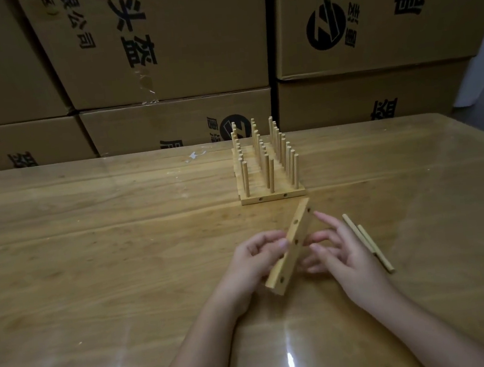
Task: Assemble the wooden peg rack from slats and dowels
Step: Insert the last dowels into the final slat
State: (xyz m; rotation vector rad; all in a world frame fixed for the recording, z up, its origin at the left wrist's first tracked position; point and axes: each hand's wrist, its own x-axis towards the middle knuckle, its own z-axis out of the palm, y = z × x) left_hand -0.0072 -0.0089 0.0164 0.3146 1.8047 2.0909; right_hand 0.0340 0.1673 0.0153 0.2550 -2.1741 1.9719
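My left hand [254, 259] pinches the slat [286, 265] just above the table [90, 229]. Its long axis runs away and slightly right, toward the pegged rack [269, 174]. My right hand [341, 256] is beside it, fingers spread, holding nothing. Two dowels [383, 259] lie just right; cardboard boxes [160, 42] stand behind.
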